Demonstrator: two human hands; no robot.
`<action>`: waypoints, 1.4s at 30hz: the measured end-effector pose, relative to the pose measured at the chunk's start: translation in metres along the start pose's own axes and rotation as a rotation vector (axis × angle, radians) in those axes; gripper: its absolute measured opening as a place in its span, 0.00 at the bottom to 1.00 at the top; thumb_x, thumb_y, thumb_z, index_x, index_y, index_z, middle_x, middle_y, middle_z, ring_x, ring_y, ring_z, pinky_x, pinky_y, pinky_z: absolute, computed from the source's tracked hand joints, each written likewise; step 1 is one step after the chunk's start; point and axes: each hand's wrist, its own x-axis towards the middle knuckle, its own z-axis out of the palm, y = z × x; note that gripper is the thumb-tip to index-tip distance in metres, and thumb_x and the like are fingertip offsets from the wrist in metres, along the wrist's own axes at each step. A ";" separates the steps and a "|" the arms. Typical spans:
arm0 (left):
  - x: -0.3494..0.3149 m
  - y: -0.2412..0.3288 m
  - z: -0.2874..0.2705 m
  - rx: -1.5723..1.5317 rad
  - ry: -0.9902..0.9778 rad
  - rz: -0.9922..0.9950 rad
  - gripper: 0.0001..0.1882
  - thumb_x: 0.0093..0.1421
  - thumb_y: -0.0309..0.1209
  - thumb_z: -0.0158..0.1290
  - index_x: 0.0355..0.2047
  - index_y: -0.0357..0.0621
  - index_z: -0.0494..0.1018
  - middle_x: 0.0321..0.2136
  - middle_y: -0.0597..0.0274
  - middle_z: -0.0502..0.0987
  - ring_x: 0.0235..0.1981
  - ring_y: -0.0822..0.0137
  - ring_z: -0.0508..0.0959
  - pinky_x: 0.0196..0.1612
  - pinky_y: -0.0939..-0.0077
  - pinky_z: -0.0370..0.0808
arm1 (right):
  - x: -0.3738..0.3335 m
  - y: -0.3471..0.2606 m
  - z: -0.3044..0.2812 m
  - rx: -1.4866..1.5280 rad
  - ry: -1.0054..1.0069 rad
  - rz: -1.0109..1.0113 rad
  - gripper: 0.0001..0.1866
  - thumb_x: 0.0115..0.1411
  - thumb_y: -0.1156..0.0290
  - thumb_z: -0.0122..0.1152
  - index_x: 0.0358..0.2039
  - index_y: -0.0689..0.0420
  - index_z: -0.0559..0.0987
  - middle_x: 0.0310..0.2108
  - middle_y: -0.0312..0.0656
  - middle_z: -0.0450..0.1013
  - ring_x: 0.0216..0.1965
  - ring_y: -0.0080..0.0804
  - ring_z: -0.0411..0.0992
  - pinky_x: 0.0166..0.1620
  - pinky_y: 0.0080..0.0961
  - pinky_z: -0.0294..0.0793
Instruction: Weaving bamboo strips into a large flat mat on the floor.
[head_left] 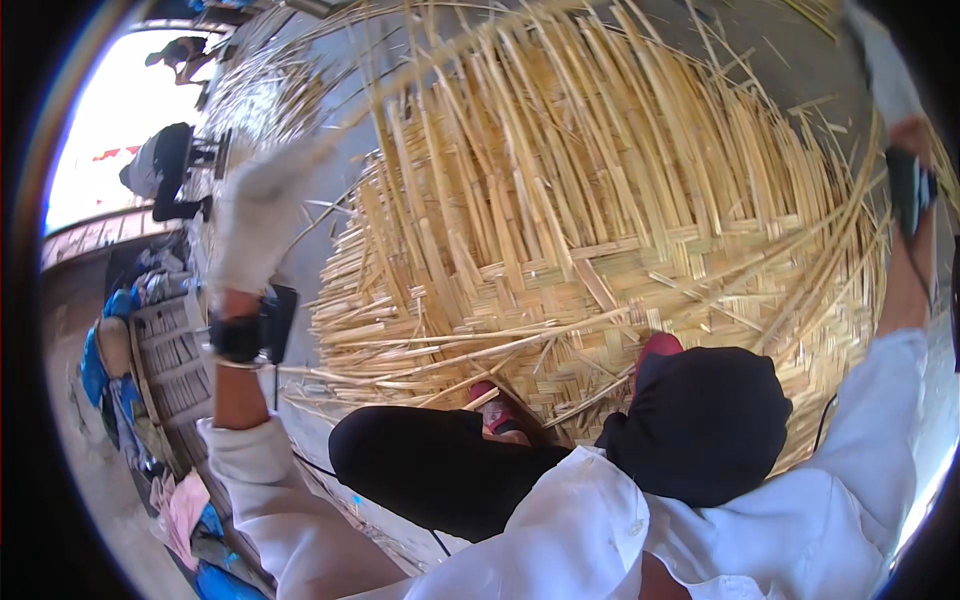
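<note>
My left hand (262,215), in a white glove, is raised at the left and smeared by motion. A long, blurred pale cane strip (445,60) runs from its fingertips up toward the top edge, and the hand seems closed on it. My right hand (882,70), also in a pale glove, is at the far upper right; its fingers are too blurred to read. Below and between them lies a large mat of split cane (620,250), woven crosswise near me, with long loose strips fanning out at the far side. Both my feet are on or beside its near part.
Loose strips (275,95) lie scattered on the grey floor at the upper left. Two people (165,165) are bent over farther off on that side. A slatted bench (178,350) stands at left, with blue bags and a pink cloth (180,512) beside it.
</note>
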 end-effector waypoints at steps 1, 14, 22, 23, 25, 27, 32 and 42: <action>-0.013 -0.004 0.012 -0.064 -0.075 -0.032 0.10 0.57 0.31 0.51 0.37 0.42 0.77 0.34 0.61 0.79 0.35 0.67 0.78 0.40 0.76 0.72 | -0.018 -0.009 0.018 -0.058 -0.153 0.132 0.11 0.60 0.64 0.50 0.38 0.54 0.77 0.20 0.30 0.70 0.16 0.24 0.66 0.21 0.24 0.64; -0.089 -0.012 0.080 0.387 0.271 0.435 0.14 0.49 0.36 0.55 0.37 0.48 0.74 0.32 0.61 0.75 0.38 0.56 0.74 0.37 0.63 0.71 | -0.127 -0.106 0.273 -0.229 -0.769 -0.709 0.11 0.58 0.62 0.53 0.30 0.55 0.79 0.22 0.41 0.74 0.24 0.36 0.73 0.31 0.32 0.72; -0.100 -0.060 0.179 -1.559 0.166 -0.356 0.10 0.60 0.30 0.49 0.41 0.42 0.72 0.39 0.57 0.74 0.42 0.62 0.75 0.46 0.65 0.75 | -0.137 -0.135 0.256 -0.213 -1.412 0.263 0.14 0.54 0.60 0.54 0.24 0.58 0.79 0.11 0.35 0.69 0.12 0.18 0.64 0.16 0.17 0.61; -0.099 -0.066 0.181 -1.860 0.159 -0.423 0.10 0.62 0.29 0.46 0.42 0.41 0.70 0.39 0.55 0.74 0.43 0.60 0.75 0.46 0.62 0.75 | -0.139 -0.138 0.263 -0.229 -1.393 0.254 0.14 0.54 0.60 0.54 0.24 0.58 0.79 0.11 0.35 0.69 0.12 0.18 0.64 0.16 0.17 0.61; -0.098 -0.074 0.188 -1.931 0.298 -0.284 0.08 0.63 0.29 0.46 0.41 0.41 0.70 0.37 0.56 0.74 0.42 0.60 0.76 0.46 0.61 0.76 | -0.140 -0.140 0.282 -0.283 -1.332 0.403 0.14 0.55 0.60 0.54 0.24 0.58 0.79 0.11 0.36 0.69 0.12 0.19 0.65 0.16 0.17 0.62; -0.095 -0.089 0.194 -2.053 0.444 -0.182 0.05 0.62 0.28 0.46 0.37 0.42 0.69 0.33 0.57 0.75 0.37 0.60 0.78 0.42 0.60 0.78 | -0.146 -0.136 0.302 -0.332 -1.304 0.294 0.14 0.55 0.61 0.53 0.23 0.58 0.79 0.11 0.37 0.69 0.12 0.23 0.66 0.16 0.21 0.63; -0.098 -0.139 0.226 -1.900 0.630 -0.575 0.03 0.62 0.31 0.49 0.35 0.48 0.69 0.31 0.62 0.75 0.33 0.67 0.78 0.32 0.68 0.77 | -0.186 -0.117 0.350 -0.432 -0.808 -0.842 0.06 0.50 0.66 0.57 0.21 0.53 0.77 0.19 0.44 0.70 0.22 0.44 0.70 0.27 0.35 0.69; -0.124 -0.125 0.238 -1.970 0.550 -0.631 0.03 0.60 0.26 0.49 0.35 0.42 0.69 0.33 0.57 0.76 0.34 0.64 0.77 0.34 0.70 0.78 | -0.226 -0.142 0.410 -0.181 -0.962 -0.367 0.09 0.52 0.63 0.59 0.29 0.54 0.81 0.18 0.44 0.73 0.20 0.36 0.72 0.25 0.29 0.70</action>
